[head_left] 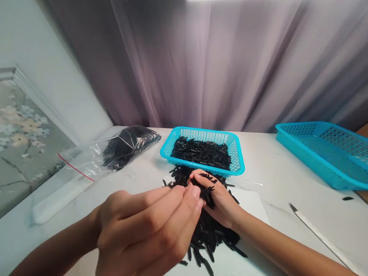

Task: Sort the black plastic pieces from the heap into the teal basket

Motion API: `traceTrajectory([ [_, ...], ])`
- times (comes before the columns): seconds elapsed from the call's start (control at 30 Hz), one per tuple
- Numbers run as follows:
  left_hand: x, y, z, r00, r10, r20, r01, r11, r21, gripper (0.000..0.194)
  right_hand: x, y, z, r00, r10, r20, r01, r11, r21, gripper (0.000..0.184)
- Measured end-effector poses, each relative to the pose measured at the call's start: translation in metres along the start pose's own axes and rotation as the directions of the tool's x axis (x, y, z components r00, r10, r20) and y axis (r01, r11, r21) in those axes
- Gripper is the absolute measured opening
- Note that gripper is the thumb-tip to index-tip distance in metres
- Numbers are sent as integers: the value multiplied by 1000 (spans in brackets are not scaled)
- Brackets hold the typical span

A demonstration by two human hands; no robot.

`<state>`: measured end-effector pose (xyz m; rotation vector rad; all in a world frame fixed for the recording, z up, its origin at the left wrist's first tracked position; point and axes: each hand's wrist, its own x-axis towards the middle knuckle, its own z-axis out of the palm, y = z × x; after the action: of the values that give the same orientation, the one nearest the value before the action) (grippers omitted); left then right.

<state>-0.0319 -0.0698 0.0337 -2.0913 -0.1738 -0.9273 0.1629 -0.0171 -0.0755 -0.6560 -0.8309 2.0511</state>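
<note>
My right hand is curled around a handful of slender black pieces, some of them sticking out past the fingers. In front of it and nearer the camera is my left hand, closed, with its fingertips pressed together at that handful. Whatever the left fingertips pinch is hidden. Beneath both hands, a loose heap of the same black pieces spreads over a white sheet. Just behind the hands stands a blue perforated basket, holding many more black pieces.
At the back left lies a clear zip bag of black pieces with a red seal line. A second blue basket stands at the right edge. A slim white-handled tool with a dark tip lies right of the sheet. Curtains hang behind.
</note>
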Motion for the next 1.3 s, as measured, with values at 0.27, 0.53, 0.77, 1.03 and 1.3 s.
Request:
traceTrajectory([
  [0.27,-5,0,6,996,33,-79,-29,998,58,41,-1,-1,1,1000,0,-8,0,1000,-11,19],
  [0.53,0,5,-8,975,-190,117,196,979,-48,33,0,0,0,1000,-19,9,19,1000,17,20],
  [0.77,15,3,-19,906,-351,237,390,909,-144,19,0,2,-1,1000,-20,21,19,999,26,19],
  [1.03,18,1,-14,911,-372,180,401,901,-166,19,-1,-1,2,1000,-11,6,11,1000,17,19],
  [1.3,10,-6,2,930,-338,143,355,928,-114,13,1,2,-1,999,-19,39,19,1000,9,19],
])
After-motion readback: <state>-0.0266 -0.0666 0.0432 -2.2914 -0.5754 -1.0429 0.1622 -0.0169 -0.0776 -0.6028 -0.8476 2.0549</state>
